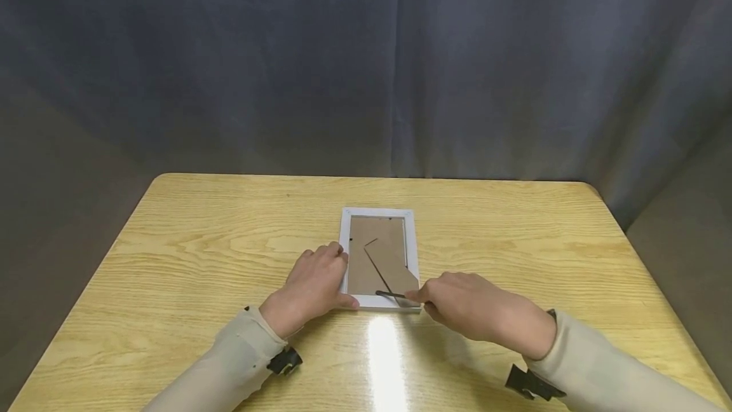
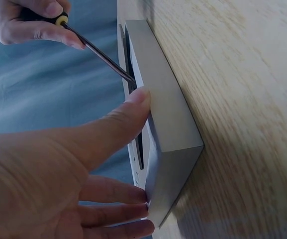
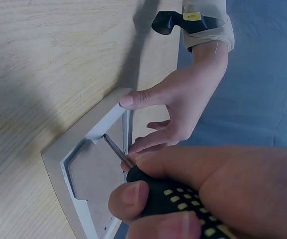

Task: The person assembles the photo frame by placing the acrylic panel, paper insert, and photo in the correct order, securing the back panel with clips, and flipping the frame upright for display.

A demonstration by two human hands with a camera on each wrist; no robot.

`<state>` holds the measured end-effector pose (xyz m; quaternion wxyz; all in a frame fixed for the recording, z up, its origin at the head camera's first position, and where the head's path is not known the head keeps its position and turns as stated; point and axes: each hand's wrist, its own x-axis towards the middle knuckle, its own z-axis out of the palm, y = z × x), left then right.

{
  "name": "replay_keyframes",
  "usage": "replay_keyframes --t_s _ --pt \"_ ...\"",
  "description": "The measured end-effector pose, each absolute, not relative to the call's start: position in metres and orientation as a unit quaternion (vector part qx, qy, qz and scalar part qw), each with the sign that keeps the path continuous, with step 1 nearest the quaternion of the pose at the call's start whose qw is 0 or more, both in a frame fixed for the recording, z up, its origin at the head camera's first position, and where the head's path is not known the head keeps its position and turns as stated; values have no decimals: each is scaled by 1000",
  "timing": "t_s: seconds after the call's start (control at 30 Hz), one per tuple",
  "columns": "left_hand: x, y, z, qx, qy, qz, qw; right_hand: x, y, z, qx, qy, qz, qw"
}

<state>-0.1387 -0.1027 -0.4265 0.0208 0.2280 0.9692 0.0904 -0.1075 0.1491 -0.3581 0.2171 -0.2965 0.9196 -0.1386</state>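
Observation:
A white picture frame (image 1: 410,240) lies on the wooden table with its brown backing board (image 1: 361,275) facing up. Thin dark lines cross the board, and its near right part overlaps the frame's right rail. My left hand (image 1: 317,278) holds the frame's near left corner, thumb on the near rail and fingers along the left side. With my right hand (image 1: 474,304) I grip a screwdriver (image 3: 183,199) by its black handle with yellow dots. Its metal shaft (image 2: 98,52) slants down, and the tip touches the inner edge of the near rail beside the board.
The wooden table (image 1: 229,221) extends around the frame on every side. Behind it hangs a dark grey curtain (image 1: 286,81). Black straps (image 1: 284,361) are worn at both wrists, over light sleeves (image 1: 229,361).

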Motion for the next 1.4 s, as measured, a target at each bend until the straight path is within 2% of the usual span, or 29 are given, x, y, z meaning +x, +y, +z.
replay_keyframes --t_s 1.07,1.4 --pt "-139 -102 -426 233 969 82 10 -105 157 -363 -306 927 -131 173" --pt "-136 -104 -424 229 970 77 27 -104 158 -362 -307 930 -130 157"
